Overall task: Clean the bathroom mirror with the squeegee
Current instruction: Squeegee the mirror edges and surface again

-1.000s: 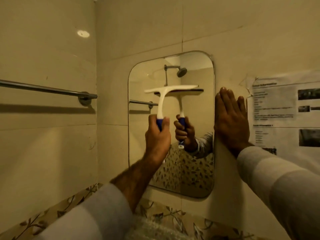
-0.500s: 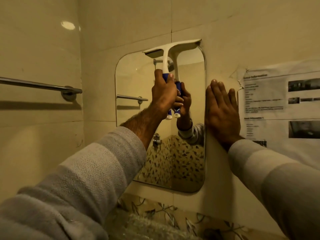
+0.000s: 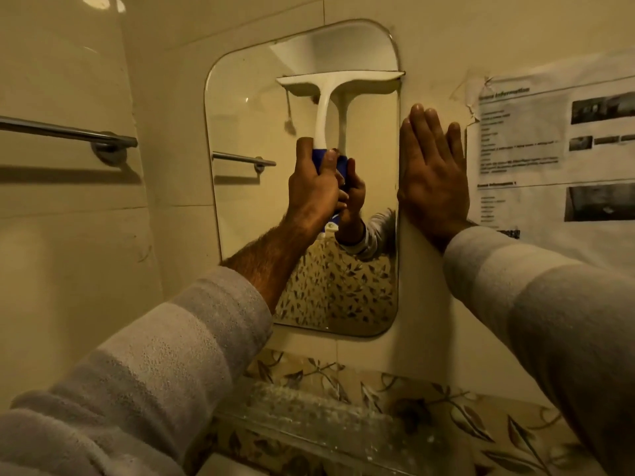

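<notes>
A rounded rectangular mirror (image 3: 247, 207) hangs on the tiled wall ahead. My left hand (image 3: 314, 190) grips the blue handle of a white squeegee (image 3: 323, 108). Its blade lies level against the glass in the upper right part of the mirror, reaching the right edge. My right hand (image 3: 433, 176) is pressed flat on the wall just right of the mirror, fingers pointing up and holding nothing. The mirror reflects the hand, the squeegee and a leaf-patterned tile band.
A chrome towel bar (image 3: 68, 134) runs along the left wall. A printed paper sheet (image 3: 556, 149) is stuck to the wall right of my right hand. Below the mirror is a leaf-patterned tile border (image 3: 429, 403) and a glass shelf (image 3: 309, 420).
The squeegee rose from mid-mirror to the top edge, then came down a little with its blade on the glass. My right hand stayed flat on the wall. The view moved closer.
</notes>
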Available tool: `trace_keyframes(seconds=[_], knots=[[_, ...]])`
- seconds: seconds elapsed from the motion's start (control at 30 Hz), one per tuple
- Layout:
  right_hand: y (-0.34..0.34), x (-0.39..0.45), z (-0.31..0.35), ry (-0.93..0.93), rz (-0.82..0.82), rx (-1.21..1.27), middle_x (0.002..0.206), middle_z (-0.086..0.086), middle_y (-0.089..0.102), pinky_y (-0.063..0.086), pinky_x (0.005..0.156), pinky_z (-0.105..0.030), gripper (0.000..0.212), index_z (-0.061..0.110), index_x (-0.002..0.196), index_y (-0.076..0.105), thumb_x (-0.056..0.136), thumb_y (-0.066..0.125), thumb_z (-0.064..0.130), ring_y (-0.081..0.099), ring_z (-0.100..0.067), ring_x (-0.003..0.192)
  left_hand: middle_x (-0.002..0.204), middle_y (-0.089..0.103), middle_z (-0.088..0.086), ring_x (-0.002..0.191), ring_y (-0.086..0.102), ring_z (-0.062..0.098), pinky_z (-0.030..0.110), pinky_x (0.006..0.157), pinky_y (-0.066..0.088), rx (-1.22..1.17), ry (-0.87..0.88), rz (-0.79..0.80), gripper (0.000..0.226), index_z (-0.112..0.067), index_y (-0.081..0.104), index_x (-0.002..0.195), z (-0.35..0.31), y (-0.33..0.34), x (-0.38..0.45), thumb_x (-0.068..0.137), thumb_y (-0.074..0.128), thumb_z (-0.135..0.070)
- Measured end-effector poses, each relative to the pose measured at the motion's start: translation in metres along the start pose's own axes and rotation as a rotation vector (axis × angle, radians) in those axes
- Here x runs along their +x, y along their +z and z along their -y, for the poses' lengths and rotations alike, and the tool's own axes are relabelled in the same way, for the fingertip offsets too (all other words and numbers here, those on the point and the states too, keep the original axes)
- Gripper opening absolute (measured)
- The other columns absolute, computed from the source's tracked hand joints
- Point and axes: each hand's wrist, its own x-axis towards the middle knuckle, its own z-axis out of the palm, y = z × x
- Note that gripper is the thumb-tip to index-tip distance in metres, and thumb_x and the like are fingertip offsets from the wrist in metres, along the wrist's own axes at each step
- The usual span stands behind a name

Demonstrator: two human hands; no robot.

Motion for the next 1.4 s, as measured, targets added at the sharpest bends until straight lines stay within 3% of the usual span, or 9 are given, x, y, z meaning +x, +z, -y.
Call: trace_keyframes(seconds=[0.17, 0.33, 0.43, 0.5, 0.67, 0.9, 1.13, 1.4], knots=[[-0.001, 0.002, 0.000, 0.001, -0.009, 0.016, 0.165, -0.014, 0.005, -0.001, 0.125, -0.047, 0.070, 0.006, 0.157, 0.011, 0.096, 0.045, 0.012, 0.001, -0.030, 0.154, 0.089, 0.070, 0.011, 0.065, 0.073, 0.029, 0.038, 0.054, 0.062, 0.013, -0.037, 0.007, 0.010, -0.027, 0.040, 0.114, 0.035, -0.007, -0.036, 0.104, 0.041, -0.031], [-0.002, 0.001, 0.001, -0.003, -0.045, 0.063, 0.164, -0.015, 0.010, 0.000, 0.125, -0.047, 0.060, 0.004, 0.156, 0.016, 0.099, 0.034, 0.007, 0.005, -0.031, 0.153, 0.082, 0.065, -0.007, 0.063, 0.068, -0.001, 0.011, 0.049, 0.051, 0.012, -0.025, 0.024, 0.009, -0.026, 0.041, 0.112, 0.069, -0.018, -0.082, 0.104, 0.043, -0.021], [-0.002, 0.001, 0.000, -0.005, -0.054, 0.076, 0.164, -0.016, 0.012, 0.000, 0.124, -0.047, 0.057, 0.003, 0.156, 0.018, 0.100, 0.031, 0.005, 0.007, -0.031, 0.153, 0.079, 0.063, -0.014, 0.070, 0.067, 0.000, 0.006, 0.049, 0.046, 0.059, -0.049, 0.023, 0.019, -0.021, 0.044, 0.123, 0.091, -0.022, -0.110, 0.104, 0.044, -0.022], [-0.001, 0.001, 0.000, -0.004, -0.045, 0.070, 0.164, -0.015, 0.011, 0.000, 0.124, -0.046, 0.055, 0.005, 0.156, 0.016, 0.102, 0.028, 0.008, 0.006, -0.030, 0.153, 0.080, 0.062, -0.019, 0.074, 0.064, -0.004, 0.006, 0.050, 0.045, 0.101, -0.075, 0.029, 0.026, -0.020, 0.042, 0.129, 0.105, -0.025, -0.127, 0.103, 0.044, -0.023], [0.000, 0.001, -0.001, -0.003, -0.032, 0.071, 0.164, -0.015, 0.011, 0.002, 0.125, -0.048, 0.055, 0.004, 0.156, 0.016, 0.102, 0.028, 0.009, 0.006, -0.031, 0.153, 0.084, 0.054, -0.013, 0.068, 0.056, 0.003, 0.014, 0.055, 0.043, 0.176, -0.169, 0.100, 0.019, -0.032, 0.041, 0.122, 0.136, -0.031, -0.174, 0.103, 0.044, -0.030], [-0.002, 0.002, 0.000, 0.007, -0.017, 0.051, 0.165, -0.014, 0.008, -0.001, 0.125, -0.045, 0.054, 0.006, 0.157, 0.014, 0.104, 0.024, 0.010, 0.004, -0.030, 0.153, 0.076, 0.053, -0.003, 0.060, 0.055, -0.003, 0.014, 0.051, 0.045, 0.176, -0.251, 0.162, 0.007, -0.023, 0.042, 0.108, 0.154, -0.036, -0.230, 0.103, 0.045, -0.027], [-0.001, 0.001, 0.000, 0.009, -0.027, 0.076, 0.164, -0.015, 0.010, 0.000, 0.124, -0.046, 0.057, 0.005, 0.157, 0.016, 0.101, 0.028, 0.009, 0.006, -0.031, 0.153, 0.077, 0.052, -0.005, 0.060, 0.054, -0.005, 0.012, 0.051, 0.045, 0.180, -0.262, 0.166, 0.011, -0.016, 0.043, 0.110, 0.145, -0.037, -0.231, 0.103, 0.044, -0.024], [-0.002, 0.001, -0.001, 0.009, -0.003, 0.055, 0.165, -0.014, 0.008, -0.001, 0.124, -0.046, 0.056, 0.006, 0.157, 0.014, 0.103, 0.026, 0.014, 0.004, -0.030, 0.153, 0.080, 0.053, -0.004, 0.065, 0.052, 0.007, 0.014, 0.055, 0.044, 0.189, -0.320, 0.149, 0.014, -0.019, 0.044, 0.113, 0.150, -0.037, -0.252, 0.102, 0.045, -0.027]])
